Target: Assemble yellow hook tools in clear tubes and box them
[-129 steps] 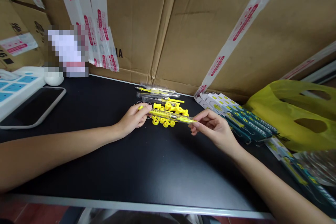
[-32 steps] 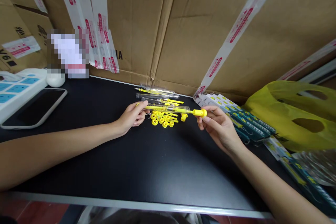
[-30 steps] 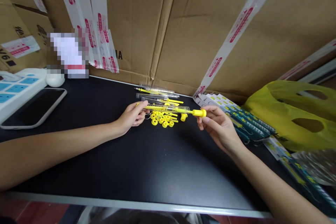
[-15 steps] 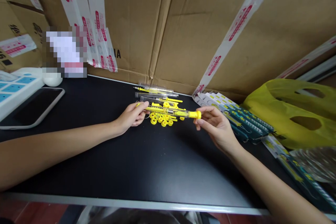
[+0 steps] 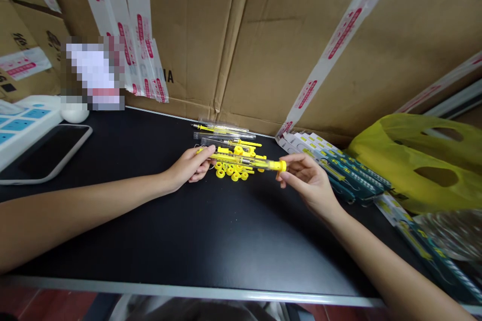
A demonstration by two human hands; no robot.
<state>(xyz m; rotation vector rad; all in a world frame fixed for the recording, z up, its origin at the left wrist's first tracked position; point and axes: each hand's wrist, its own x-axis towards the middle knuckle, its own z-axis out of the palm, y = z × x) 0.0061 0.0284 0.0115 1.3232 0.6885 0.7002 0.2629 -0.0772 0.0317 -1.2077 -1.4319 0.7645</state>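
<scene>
A clear tube with yellow inner parts and a metallic section, which looks like a tubular spring scale (image 5: 233, 158), lies level across both hands above the table. My left hand (image 5: 194, 165) is closed round its left end, thumb on top. At the tube's right end is a yellow cap (image 5: 278, 166), pinched between the thumb and fingers of my right hand (image 5: 305, 178). Behind and below the tube is a pile of small yellow rings and caps (image 5: 235, 175), partly hidden by it. Further back lie several clear tubes (image 5: 226, 133) with yellow rods.
Printed boxes (image 5: 339, 165) are stacked at the right beside a yellow plastic bag (image 5: 399, 160). A phone (image 5: 48, 153) and a white power strip (image 5: 26, 125) lie at the left. Large cardboard boxes (image 5: 271, 50) stand along the back of the black table (image 5: 181, 241).
My right hand has shifted slightly left with the yellow cap, which now sits a little further along the tube's end. My left hand has barely moved.
</scene>
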